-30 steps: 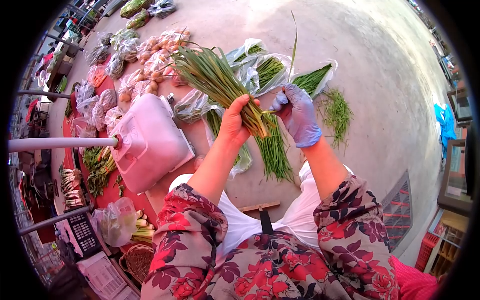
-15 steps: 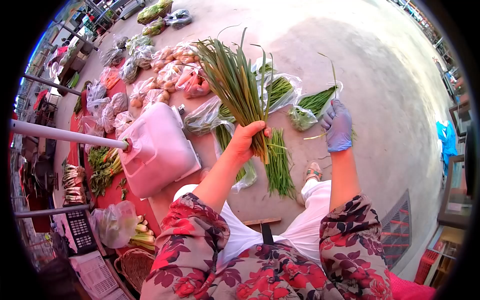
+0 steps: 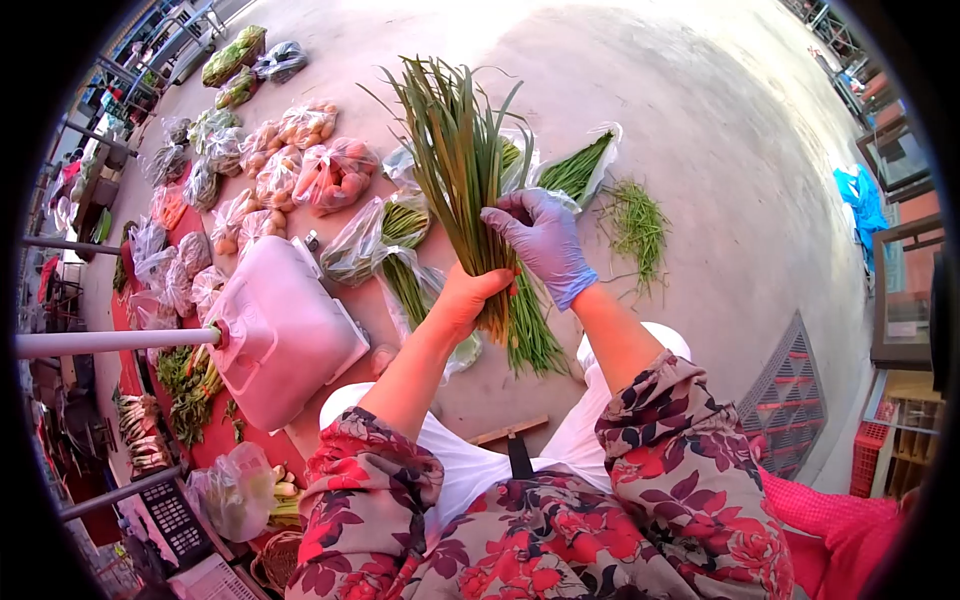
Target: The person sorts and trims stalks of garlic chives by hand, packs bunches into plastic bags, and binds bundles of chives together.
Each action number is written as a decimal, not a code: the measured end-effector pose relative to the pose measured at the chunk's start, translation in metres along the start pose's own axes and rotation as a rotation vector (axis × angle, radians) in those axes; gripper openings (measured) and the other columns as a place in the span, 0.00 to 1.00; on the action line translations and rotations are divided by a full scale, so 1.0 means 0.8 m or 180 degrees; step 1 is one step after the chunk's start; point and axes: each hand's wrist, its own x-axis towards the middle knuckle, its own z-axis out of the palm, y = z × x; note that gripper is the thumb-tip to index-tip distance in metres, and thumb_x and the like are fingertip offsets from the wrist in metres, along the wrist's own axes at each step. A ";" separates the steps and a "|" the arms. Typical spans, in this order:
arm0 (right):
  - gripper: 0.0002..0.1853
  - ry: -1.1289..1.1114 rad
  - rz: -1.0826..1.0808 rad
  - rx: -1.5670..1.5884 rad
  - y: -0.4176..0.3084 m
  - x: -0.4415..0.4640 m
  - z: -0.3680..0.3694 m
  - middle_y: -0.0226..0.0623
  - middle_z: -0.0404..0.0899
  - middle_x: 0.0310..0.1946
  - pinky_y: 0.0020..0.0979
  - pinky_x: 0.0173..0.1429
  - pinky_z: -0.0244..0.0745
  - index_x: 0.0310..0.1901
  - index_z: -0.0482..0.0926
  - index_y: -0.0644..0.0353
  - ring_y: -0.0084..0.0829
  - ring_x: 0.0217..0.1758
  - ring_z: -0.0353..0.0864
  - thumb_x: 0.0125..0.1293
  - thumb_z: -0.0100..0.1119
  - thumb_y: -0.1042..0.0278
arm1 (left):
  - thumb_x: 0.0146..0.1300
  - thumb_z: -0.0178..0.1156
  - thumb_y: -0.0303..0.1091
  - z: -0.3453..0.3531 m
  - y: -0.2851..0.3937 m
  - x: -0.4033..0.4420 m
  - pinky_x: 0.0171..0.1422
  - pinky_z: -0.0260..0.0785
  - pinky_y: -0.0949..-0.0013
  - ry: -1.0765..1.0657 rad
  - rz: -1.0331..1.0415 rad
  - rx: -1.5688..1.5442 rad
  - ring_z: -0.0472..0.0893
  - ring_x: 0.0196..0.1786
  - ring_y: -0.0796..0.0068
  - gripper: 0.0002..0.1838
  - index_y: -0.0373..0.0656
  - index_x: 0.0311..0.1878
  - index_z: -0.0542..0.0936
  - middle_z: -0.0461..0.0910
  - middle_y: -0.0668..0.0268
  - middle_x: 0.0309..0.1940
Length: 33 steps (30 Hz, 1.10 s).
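My left hand (image 3: 472, 300), bare, is closed around the lower stems of a thick bunch of garlic chives (image 3: 452, 160). The long flat leaves fan upward, some of them yellowish near the base. My right hand (image 3: 545, 240) wears a bluish-purple glove. Its thumb and fingertips pinch at the right side of the bunch, above my left hand. Below the bunch, a heap of thin green stems (image 3: 532, 335) lies on the floor, partly hidden by it. Plastic bags of greens (image 3: 402, 225) lie to the left, and another bag of greens (image 3: 580, 172) lies behind my right hand.
Loose green scraps (image 3: 640, 232) lie on the floor to the right. A large white plastic jug (image 3: 275, 335) with a pole in it stands on the left. Beyond are bagged red vegetables (image 3: 338, 175). A dark grate (image 3: 788, 400) and a person in pink (image 3: 830, 520) are at the right.
My right hand has come from the right, where it held a few loose leaves, to the bunch in my left hand. The scraps on the floor now show clearly. The view has shifted.
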 end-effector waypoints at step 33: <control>0.22 0.0668 -0.0731 -0.2877 0.062 0.024 -0.109 0.47 0.77 0.35 0.34 0.40 0.72 0.46 0.73 0.65 0.43 0.38 0.78 0.58 0.59 0.54 | 0.57 0.59 0.30 -0.028 0.004 0.008 0.33 0.74 0.70 0.0782 -0.0284 -0.0660 0.78 0.28 0.73 0.06 0.40 0.35 0.75 0.78 0.65 0.25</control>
